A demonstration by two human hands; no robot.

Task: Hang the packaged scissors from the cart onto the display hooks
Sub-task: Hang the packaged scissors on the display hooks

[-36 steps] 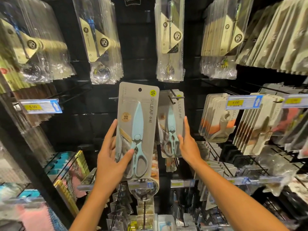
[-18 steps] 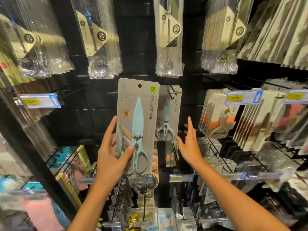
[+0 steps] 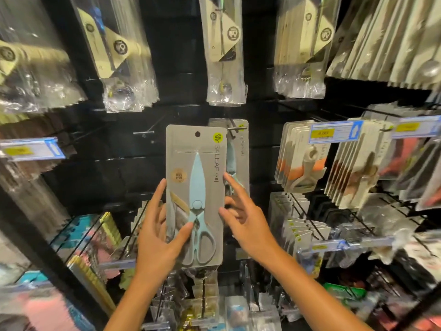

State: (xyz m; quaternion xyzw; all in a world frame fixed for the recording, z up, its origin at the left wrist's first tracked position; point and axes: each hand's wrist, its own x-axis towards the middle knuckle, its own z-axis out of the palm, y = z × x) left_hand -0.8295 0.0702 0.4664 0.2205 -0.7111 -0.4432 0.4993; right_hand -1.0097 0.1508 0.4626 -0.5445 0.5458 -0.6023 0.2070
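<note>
Dim shelving, glaring plastic, blurred warped edges.

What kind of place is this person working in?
Most likely a shop's kitchenware aisle: a yellow price tag, bagged utensils hanging in rows, and a carded pair of scissors held in the left hand.

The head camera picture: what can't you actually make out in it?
- Hung scissors pack, head view: mostly hidden behind the held scissors pack and the right hand.
- Cart: not in the picture.
- Left price tag: figures too blurred to read.
- Left hand: its fingers behind the card are covered.
- Whether the right hand touches either pack: unclear.
</note>
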